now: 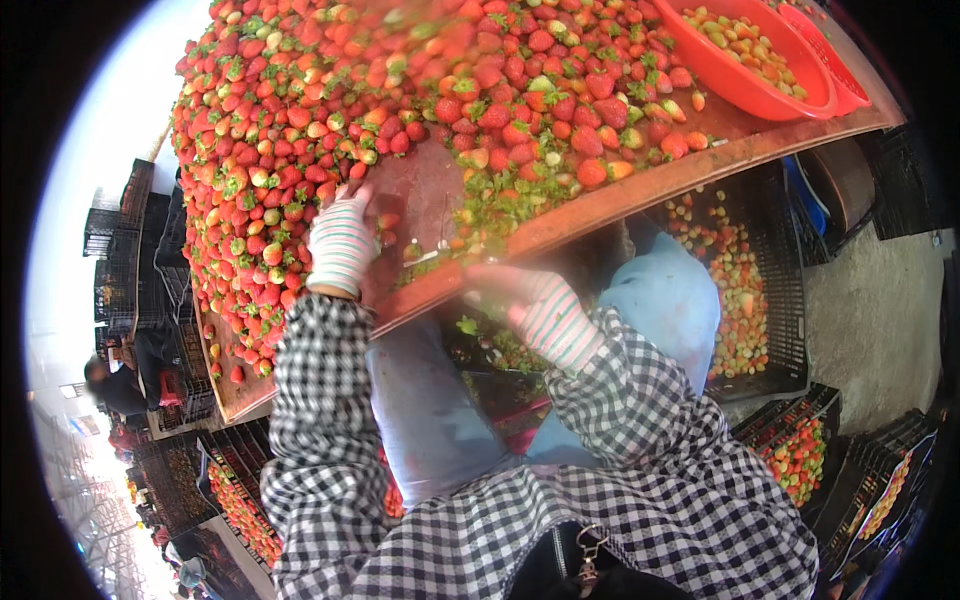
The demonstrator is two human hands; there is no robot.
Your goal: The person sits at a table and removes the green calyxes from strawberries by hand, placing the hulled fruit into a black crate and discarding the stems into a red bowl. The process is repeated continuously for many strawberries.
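Observation:
My left hand (341,244), in a striped glove with bare fingers, reaches over the table to the edge of a large heap of strawberries (277,157). Its fingertips are at a red strawberry (358,170); whether they grip it is not clear. My right hand (544,307), gloved alike and blurred by motion, is just off the table's near edge, above my lap. Its fingers point left, and I cannot make out anything in them. Green strawberry caps and leaves (495,206) lie piled on the wooden tabletop (424,176) between the hands.
A red plastic basin (750,101) of pale strawberries stands at the table's right end. Below, right of my knee, is a black plastic crate (784,330) of pale fruit. Leaf scraps (510,352) lie between my legs. Stacked crates (112,247) and a person (124,382) are at left.

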